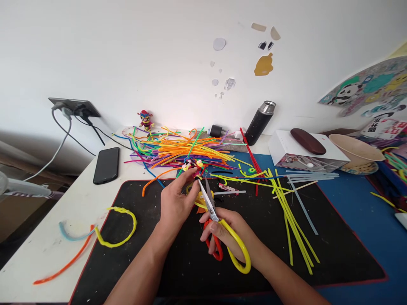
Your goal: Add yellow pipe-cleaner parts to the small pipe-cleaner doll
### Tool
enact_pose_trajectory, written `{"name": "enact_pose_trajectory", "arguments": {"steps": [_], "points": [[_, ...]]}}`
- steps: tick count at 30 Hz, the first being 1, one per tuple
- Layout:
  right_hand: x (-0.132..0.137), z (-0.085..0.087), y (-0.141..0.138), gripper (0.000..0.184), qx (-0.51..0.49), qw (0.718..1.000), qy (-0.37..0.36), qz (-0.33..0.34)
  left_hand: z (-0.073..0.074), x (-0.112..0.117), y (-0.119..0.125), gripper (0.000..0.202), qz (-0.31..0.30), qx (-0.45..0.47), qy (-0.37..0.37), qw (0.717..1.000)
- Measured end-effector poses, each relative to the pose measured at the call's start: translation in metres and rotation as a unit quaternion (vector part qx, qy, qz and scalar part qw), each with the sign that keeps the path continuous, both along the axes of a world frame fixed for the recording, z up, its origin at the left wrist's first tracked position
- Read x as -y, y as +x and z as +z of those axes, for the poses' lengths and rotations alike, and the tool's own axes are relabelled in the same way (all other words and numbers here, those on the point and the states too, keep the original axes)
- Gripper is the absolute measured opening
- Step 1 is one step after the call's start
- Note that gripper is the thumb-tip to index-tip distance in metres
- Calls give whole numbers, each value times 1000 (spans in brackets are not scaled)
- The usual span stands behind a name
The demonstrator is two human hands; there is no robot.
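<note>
scissors (211,205) with one yellow and one red handle loop sit in the right hand (229,237), whose fingers (212,231) curl through the loops and grip them. the blades stand slightly parted, tips pointing up the frame at a small yellow pipe-cleaner piece (200,198). that piece is at the centre of the frame, over the black mat (152,262) on the desk (60,224), pinched between thumb and forefinger of the left hand (174,203). at the right edge a red-and-white printed sheet (386,127) bears large characters, too slanted to read; a panda print (349,91) lies above it.
</note>
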State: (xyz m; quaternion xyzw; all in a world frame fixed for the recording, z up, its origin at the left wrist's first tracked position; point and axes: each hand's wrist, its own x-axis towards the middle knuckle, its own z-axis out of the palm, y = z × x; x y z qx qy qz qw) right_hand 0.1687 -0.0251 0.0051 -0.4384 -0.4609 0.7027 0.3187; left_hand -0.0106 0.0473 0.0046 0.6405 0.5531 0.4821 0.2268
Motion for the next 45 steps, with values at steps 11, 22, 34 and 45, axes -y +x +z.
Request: {"name": "enact_pose_trajectory", "arguments": {"steps": [11,22,34,45], "points": [[2,-1,-8,53,83,993,68,-49,-6,0,-2,32,13,6,2,1000],[2,-4,-9,52,52,996,49,-52,-4,-1,-2,33,16,51,-10,999],[0,5,-17,53,-5,998,26,-59,-7,1,-3,33,41,-18,42,998],[-4,20,-24,63,-48,996,-30,-68,-4,-3,-6,28,67,-125,154,978]]}}
